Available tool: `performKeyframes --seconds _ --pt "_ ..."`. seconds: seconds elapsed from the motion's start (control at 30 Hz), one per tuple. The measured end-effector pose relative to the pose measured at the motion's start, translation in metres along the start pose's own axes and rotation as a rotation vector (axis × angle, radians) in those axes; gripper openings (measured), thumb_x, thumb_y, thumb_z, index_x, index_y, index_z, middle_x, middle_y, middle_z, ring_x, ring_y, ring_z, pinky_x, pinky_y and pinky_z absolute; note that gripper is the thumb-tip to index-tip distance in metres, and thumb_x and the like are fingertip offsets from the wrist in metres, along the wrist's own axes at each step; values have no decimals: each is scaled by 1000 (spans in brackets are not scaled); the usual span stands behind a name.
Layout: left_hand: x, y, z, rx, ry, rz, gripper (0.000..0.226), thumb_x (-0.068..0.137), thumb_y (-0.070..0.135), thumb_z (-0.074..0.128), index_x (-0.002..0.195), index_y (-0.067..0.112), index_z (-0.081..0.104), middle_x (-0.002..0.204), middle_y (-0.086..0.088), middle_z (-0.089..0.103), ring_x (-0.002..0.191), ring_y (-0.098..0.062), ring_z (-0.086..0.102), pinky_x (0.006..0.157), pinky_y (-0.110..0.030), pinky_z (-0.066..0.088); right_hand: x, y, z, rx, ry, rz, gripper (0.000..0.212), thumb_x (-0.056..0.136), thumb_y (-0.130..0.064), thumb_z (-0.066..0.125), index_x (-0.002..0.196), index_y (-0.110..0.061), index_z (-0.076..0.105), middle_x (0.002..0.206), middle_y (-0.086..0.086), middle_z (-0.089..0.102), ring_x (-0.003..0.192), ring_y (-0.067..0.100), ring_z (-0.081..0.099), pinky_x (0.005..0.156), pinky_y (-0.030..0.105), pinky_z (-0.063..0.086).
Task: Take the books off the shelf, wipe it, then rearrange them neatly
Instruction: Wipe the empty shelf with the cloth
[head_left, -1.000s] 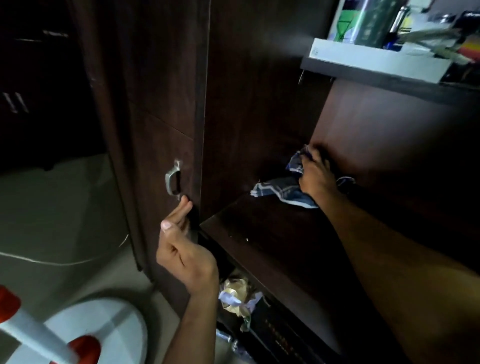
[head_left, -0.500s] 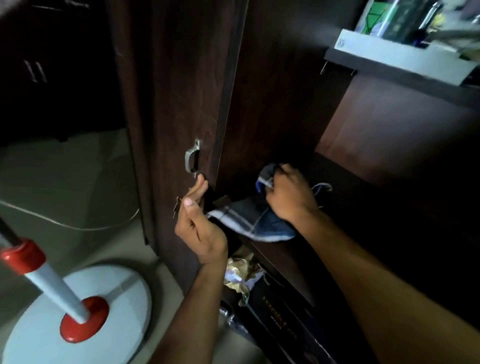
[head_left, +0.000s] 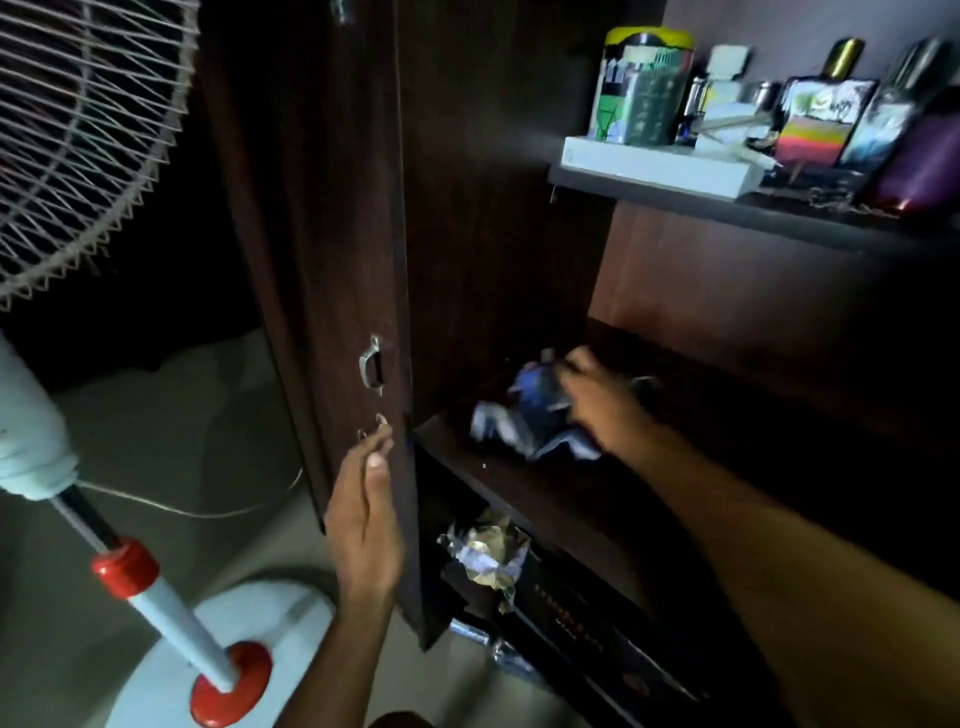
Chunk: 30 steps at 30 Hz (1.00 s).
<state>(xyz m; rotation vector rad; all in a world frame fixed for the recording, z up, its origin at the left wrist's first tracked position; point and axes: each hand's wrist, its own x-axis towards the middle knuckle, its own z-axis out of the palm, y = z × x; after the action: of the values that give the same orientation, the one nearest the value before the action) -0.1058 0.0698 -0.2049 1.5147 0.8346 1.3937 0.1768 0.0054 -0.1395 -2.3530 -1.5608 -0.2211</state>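
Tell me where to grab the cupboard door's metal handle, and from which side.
Grip the metal handle at its bowed middle, coming from the door's outer face on the left. It is an upright loop fixed at top and bottom, so fingers can probably hook behind it. The left hand is just below.

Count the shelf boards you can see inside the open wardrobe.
2. The upper shelf, top right, carries a white box and bottles. The middle shelf lies under the cloth the right hand wipes with. Below is a cluttered compartment; its board is hidden.

Dark wooden shelf (head_left: 524, 499) with a crumpled blue cloth (head_left: 530, 415) on it near the left end.
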Motion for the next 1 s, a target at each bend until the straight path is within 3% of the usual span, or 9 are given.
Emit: performKeyframes --seconds 0.1,0.2,0.27,0.4,0.5,0.6,0.67,0.83,1.0 --pt "-5 29 18 144 -116 153 32 106 36 44 128 28 65 130 17 65 126 -4 58 107 -29 45 15 76 -20 -93 2 430 42 93 -23 52 135 -24 59 137 8 54 131 37 50 113 65 29" --pt "-4 55 52 154 -264 269 27 108 27 47 130 27 63 133 17 63 129 -2 55 106 -22 42 2 87 -30 -16 -242 496 83 75 -71 34 149 -34 42 161 8 33 145 37 33 121 55 22" --pt "2 70 76 152 -345 321 27 109 21 47 132 20 62 134 12 62 131 -4 54 108 -23 40 -24 49 -23 -64 -308 377 104 64 -84 15 156 -37 25 167 11 16 152 41 17 121 62 13" --pt "6 99 114 162 -492 377 34 110 32 41 137 19 56 137 11 57 132 -2 50 106 -17 39 -103 -33 -27 -47 -396 -21 95 76 -80 13 160 -35 16 170 5 0 155 37 -10 119 67 -2" --pt "-6 112 126 262 -700 327 34 109 38 40 138 27 55 136 16 56 127 5 49 102 -11 36 -146 -18 -40 94 -283 -353 60 97 -53 37 151 -26 44 163 5 28 153 32 12 120 56 11" --pt "-24 121 137 351 -816 341 37 108 38 39 139 26 56 136 14 55 123 3 50 96 -3 32 -164 34 -52 49 -230 -452 44 99 -33 47 134 -13 64 147 10 53 143 27 33 118 41 24" --pt "-31 119 147 409 -851 350 38 109 37 39 141 24 55 138 10 54 126 -3 49 99 -8 32 -161 77 -62 35 -246 -245 43 99 -30 45 128 -7 67 140 17 58 138 31 39 117 45 30" --pt "-58 99 194 773 -1026 337 52 107 49 35 155 30 37 163 2 35 151 -18 30 122 -34 20 -191 216 -102 9 -147 567 52 105 -45 32 156 -30 34 166 7 20 152 34 17 122 53 17" --pt "-55 85 201 918 -1067 401 56 105 56 32 157 35 34 168 6 21 156 -13 16 127 -42 10 -203 215 -114 -22 -210 670 65 96 -59 22 156 -33 28 164 5 15 148 39 17 120 57 16"
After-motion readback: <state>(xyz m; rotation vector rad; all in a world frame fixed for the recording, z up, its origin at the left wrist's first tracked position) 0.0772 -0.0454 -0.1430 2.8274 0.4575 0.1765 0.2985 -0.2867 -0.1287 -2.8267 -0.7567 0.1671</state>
